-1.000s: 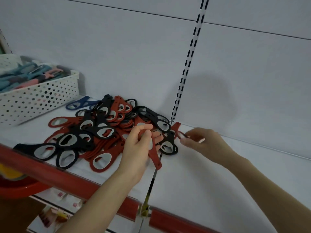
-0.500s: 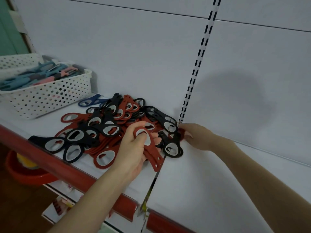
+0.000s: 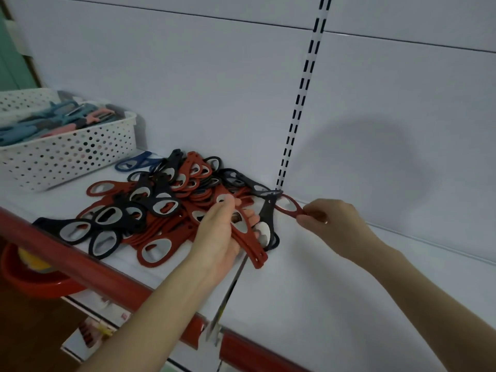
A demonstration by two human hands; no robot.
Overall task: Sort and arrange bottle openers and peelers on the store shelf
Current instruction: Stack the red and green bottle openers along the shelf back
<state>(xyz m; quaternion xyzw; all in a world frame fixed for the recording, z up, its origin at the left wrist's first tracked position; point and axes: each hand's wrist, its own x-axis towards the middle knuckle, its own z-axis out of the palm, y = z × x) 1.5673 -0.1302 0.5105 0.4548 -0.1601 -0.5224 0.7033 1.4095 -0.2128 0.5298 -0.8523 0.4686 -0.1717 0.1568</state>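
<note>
here the left grip [image 3: 220,234] clasps a stack of flat red plastic bottle openers [image 3: 253,253], the mixed red-and-black pile [image 3: 150,210] just left of it; the right grip [image 3: 332,224] pinches one red oval-ended opener [image 3: 287,204].

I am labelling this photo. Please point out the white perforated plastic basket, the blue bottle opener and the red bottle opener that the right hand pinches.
White perforated plastic basket [image 3: 67,157]: head view, front wall.
Blue bottle opener [image 3: 143,159]: head view, handle.
Red bottle opener [image 3: 287,205] pinched by right hand [image 3: 335,224]: head view, oval head.
</note>
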